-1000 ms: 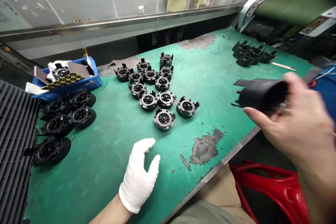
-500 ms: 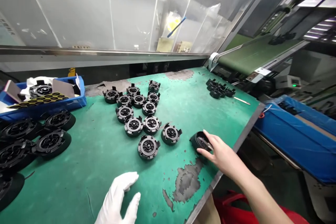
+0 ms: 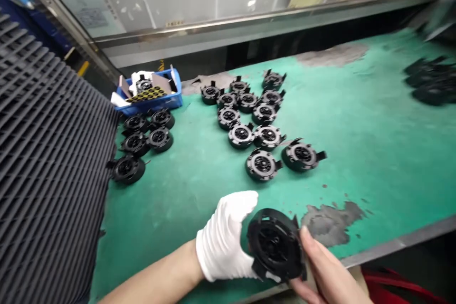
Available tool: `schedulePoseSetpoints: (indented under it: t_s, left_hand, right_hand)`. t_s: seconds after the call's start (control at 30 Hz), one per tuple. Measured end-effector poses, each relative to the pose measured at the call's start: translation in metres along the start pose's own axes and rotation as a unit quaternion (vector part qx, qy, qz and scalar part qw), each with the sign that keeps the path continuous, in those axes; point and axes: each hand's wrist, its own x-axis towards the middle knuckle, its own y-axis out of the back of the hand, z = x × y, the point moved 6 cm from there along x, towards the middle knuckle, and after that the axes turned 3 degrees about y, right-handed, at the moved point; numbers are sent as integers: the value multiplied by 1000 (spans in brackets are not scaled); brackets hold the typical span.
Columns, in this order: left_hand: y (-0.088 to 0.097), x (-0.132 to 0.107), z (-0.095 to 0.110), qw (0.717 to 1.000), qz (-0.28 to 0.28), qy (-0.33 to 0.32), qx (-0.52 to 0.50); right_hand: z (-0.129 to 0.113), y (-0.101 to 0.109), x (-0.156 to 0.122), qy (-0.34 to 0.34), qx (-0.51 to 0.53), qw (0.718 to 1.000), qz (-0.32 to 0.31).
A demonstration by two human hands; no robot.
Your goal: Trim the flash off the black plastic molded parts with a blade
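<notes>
In front of me, low in the head view, is a black round plastic housing [image 3: 274, 244] with tabs on its rim, tilted so its spoked face shows. My right hand [image 3: 329, 266], bare, grips it at the right edge. My left hand [image 3: 230, 237], in a white glove, curves around its left side with thumb and fingers apart. A gap shows between the upper gloved fingers and the rim; contact at the lower edge is partly hidden. Just beyond lie similar round housings with grey rings [image 3: 262, 165], several of them in a loose cluster.
Several all-black housings [image 3: 127, 169] sit at the left by a dark ribbed stack [image 3: 46, 166]. Behind them stands a blue bin [image 3: 174, 99] with assorted parts. More black parts [image 3: 432, 80] lie at the far right. The green table [image 3: 188, 166] has worn grey patches.
My right hand has brought the housing from the table's right side to my gloved left hand, and its spoked face now shows. The view has turned left.
</notes>
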Motion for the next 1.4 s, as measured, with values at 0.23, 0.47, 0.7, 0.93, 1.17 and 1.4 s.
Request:
schedulePoseSetpoints:
  t_s: [0.23,0.47,0.7,0.93,1.17,1.4]
  left_hand:
    - [8,7,-22,997,-25,6,74]
    - [18,-12,-21,988,38,43,140]
    - [20,-9,-25,991,18,61,114]
    - [22,-11,-22,991,4,84,103]
    - [27,0,-17,992,-39,98,67]
    - [18,0,-19,995,-65,47,54]
  right_hand:
    - [-21,30,32,-197,74,976,55]
    - [-41,92,29,-61,-127,980,142]
    - [-74,56,17,215,-345,909,90]
    - [-76,45,18,216,-383,897,53]
    - [-77,72,28,223,-353,906,72]
    - [-58,94,48,238,-333,912,-16]
